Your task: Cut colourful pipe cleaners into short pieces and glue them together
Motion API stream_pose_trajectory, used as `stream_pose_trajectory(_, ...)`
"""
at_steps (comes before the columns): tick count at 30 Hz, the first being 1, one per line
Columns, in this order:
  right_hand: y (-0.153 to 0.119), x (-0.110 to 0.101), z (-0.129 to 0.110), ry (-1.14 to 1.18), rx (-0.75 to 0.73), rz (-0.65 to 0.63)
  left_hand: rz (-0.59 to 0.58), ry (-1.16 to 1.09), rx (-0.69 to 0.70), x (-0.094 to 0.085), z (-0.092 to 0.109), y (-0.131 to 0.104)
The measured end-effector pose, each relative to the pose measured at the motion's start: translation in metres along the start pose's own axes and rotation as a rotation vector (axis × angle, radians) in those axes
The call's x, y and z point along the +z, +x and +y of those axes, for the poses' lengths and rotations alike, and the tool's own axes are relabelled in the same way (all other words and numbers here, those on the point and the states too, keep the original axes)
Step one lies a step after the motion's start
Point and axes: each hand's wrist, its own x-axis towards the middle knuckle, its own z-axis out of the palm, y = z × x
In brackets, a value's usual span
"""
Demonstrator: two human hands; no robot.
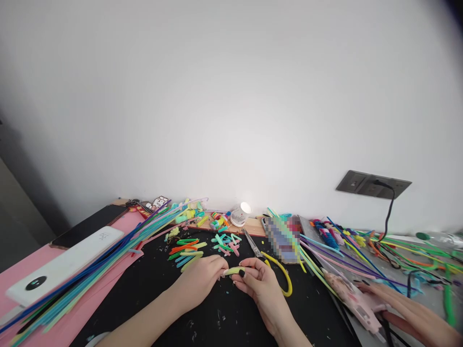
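My left hand (204,280) and my right hand (264,287) meet low in the middle of the view, over a black mat. Between them stretches a short pale yellow pipe cleaner (234,271). My right thumb and fingers pinch it; the fingertips of my left hand close on its other end, partly hidden. Just right of my right hand lie scissors (253,243) with yellow handles, blades pointing away. Beyond my left hand rests a group of cut orange, green and blue pipe cleaner pieces (186,251), and farther on, a pile of mint and pink pieces (227,244).
Long pipe cleaners (119,253) cross the pink surface at left beside a white power bank (65,262). A paper cup (240,214) stands by the wall. Right of the mat are a phone (285,241) and another person's hand (412,308) at a pink glue gun (356,301).
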Motion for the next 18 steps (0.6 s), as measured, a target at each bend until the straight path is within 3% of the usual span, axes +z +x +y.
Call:
stream_pose_trajectory(7,-0.0023,0.0011,-0.0024,0.03,0.033,0.006,0.009,-0.04,-0.03,-0.0009,-0.0014,0.0001)
stream_pose_trajectory(18,-0.0042,0.0015,-0.0085,0.076,-0.026,-0.005,0.015,-0.686,-0.135,0.0071,0.0,0.0051)
